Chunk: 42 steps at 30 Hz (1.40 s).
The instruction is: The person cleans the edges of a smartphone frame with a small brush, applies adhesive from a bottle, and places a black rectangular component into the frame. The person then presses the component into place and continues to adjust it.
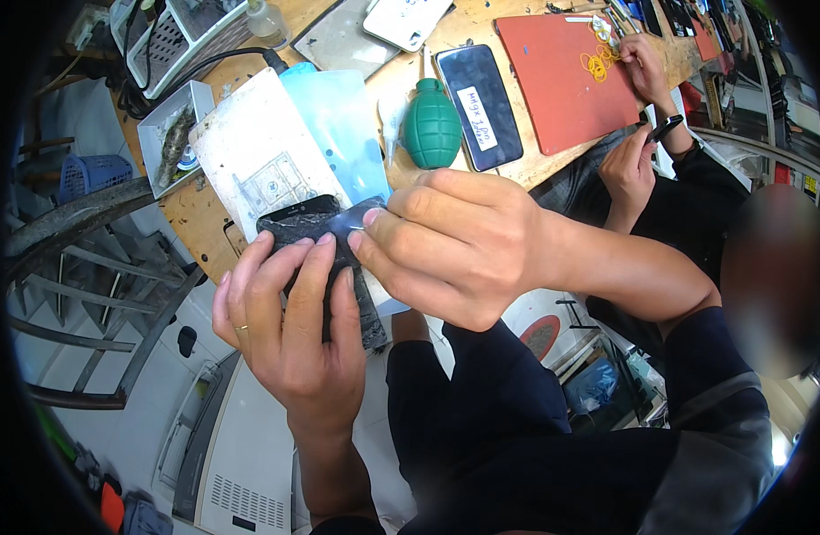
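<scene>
My left hand (pixel 294 330) steadies a black phone (pixel 301 210) at the front edge of the work table, its fingers curled over the near side and a ring on one finger. A wrinkled dark grey cloth or film (pixel 371 316) lies around and under the phone; its exact kind is hard to make out. My right hand (pixel 468 245) is closed in a pinch on a thin, shiny flat strip (pixel 367 211) at the phone's right end. The palm of my left hand hides part of the phone.
Beyond my hands lie a white stained board (pixel 265 147), a light blue mat (pixel 338 134), a green grenade-shaped air blower (pixel 433 125) and a dark phone with a paper label (pixel 494 85). At right, a co-worker's hands (pixel 631 165) are beside a red-orange mat (pixel 561 94) with yellow bands (pixel 597 62).
</scene>
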### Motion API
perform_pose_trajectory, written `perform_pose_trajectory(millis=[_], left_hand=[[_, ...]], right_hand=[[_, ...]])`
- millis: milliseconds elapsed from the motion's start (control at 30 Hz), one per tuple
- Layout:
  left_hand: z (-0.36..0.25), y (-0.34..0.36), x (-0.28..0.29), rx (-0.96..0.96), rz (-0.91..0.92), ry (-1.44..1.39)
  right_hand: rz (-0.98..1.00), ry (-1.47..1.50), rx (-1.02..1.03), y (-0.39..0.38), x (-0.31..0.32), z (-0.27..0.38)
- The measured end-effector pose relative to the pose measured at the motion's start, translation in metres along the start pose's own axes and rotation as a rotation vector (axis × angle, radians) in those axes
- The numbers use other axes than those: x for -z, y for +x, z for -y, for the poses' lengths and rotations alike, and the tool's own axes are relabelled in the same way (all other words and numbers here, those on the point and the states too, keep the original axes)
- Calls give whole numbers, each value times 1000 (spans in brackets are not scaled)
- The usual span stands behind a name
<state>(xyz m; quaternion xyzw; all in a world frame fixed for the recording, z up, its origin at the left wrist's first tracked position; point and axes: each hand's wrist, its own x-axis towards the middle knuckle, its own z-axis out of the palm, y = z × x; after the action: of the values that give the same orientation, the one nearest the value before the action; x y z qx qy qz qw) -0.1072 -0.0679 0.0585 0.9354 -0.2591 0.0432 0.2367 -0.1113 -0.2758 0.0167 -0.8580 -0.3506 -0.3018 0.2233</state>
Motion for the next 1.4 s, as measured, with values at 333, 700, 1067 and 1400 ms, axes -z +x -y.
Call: perform_pose_trajectory(millis=[333,700,1067,1400], left_hand=[[0,-1,0,-5,-1,26],[2,-1,0,-2,16,39],[2,-3,1,2,13,13],[0,-5,4,61,-106,-91]], right_hand=[[101,17,-1,3,5,0],[72,3,39,1,4,-8],[-16,-11,27,1,14,-12],[-63,517,-848,34,40,-19]])
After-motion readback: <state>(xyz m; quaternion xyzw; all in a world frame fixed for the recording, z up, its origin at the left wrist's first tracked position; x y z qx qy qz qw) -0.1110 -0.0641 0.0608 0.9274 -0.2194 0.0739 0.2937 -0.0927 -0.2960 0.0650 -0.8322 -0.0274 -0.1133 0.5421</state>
